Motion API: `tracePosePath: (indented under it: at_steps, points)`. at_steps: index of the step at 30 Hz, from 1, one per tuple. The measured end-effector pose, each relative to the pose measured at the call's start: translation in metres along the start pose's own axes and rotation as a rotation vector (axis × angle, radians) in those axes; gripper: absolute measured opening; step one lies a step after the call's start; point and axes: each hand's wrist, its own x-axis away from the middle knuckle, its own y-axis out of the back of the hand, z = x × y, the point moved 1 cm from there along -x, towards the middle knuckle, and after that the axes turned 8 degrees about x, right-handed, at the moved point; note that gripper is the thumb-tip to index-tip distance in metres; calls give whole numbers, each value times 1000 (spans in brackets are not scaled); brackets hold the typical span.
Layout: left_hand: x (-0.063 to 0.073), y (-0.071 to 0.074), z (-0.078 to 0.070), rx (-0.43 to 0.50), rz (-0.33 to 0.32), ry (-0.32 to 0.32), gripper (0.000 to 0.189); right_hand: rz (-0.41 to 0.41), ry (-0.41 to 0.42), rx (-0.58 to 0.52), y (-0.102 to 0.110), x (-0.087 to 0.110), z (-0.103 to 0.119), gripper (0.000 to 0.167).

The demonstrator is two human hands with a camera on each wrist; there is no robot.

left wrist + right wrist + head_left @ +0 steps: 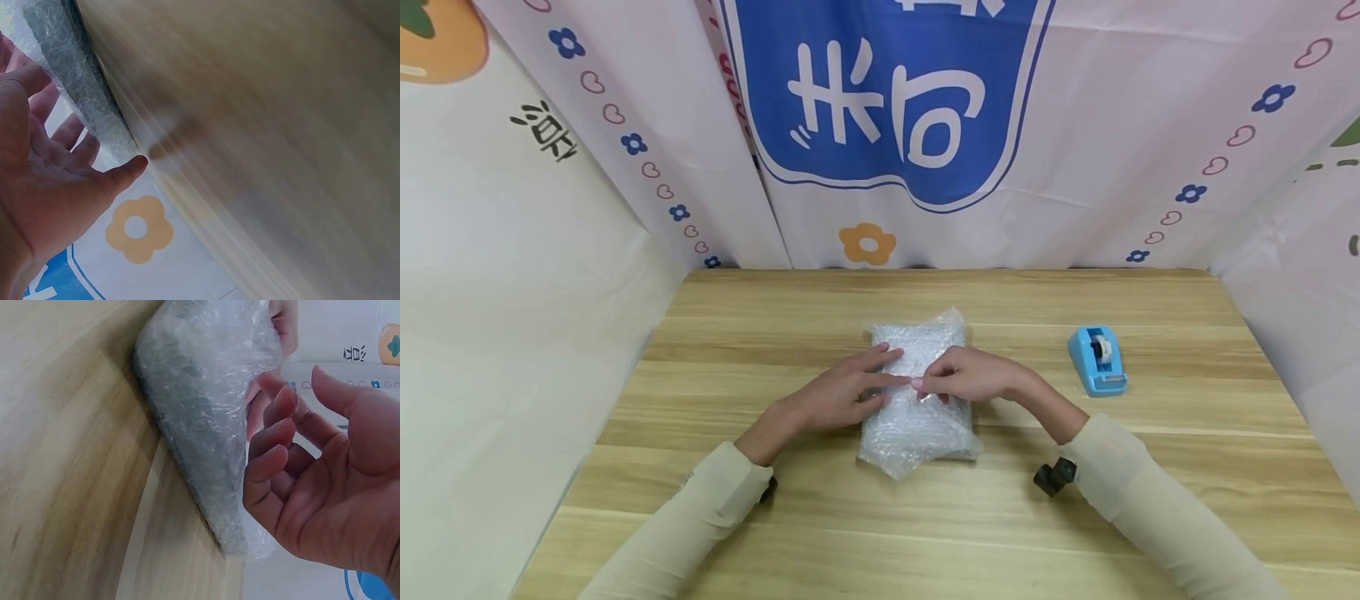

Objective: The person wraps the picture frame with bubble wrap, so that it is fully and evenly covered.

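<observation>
A flat package in clear bubble wrap (913, 433) lies on the table, its contents blurred by the wrap. My left hand (850, 387) rests on its left part, fingers extended across the top; the left wrist view shows the thumb (128, 175) spread at the package's edge. From the right, my right hand (970, 375) touches the top of the wrap near the left fingertips. Its fingers are loosely bent, and in the right wrist view the thumb (334, 390) stands apart from the index finger (300, 412). Nothing shows between them.
To the right of the package stands a light-blue tape dispenser (1099, 362) with a roll of tape. A printed curtain (1075, 167) hangs behind the wooden table (737, 317), and white sheets border both sides.
</observation>
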Motion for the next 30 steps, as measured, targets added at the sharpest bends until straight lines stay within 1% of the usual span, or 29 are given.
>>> tracePosePath:
  at_steps: [3,6,9,13,16,20,24,30]
  points:
    - [1,0,-1,10,0,0,41,37,9,-18,1,-5,1,36]
    - [2,0,-2,15,5,17,42,61,8,-18,4,-12,0,38]
    - [2,-1,-2,25,10,44,43,76,1,2,6,-19,0,41]
    - [2,-1,-3,40,5,63,44,99,-7,29,8,-27,1,47]
    - [0,-2,-3,41,-8,58,43,114,-17,37,8,-31,1,50]
    - [-2,-3,-5,17,-27,56,40,121,-31,49,9,-34,0,53]
    - [-5,-3,-8,16,-57,68,38,122,-51,58,9,-34,1,56]
    - [-7,-5,-11,27,-105,74,31,128,-94,35,6,-34,1,60]
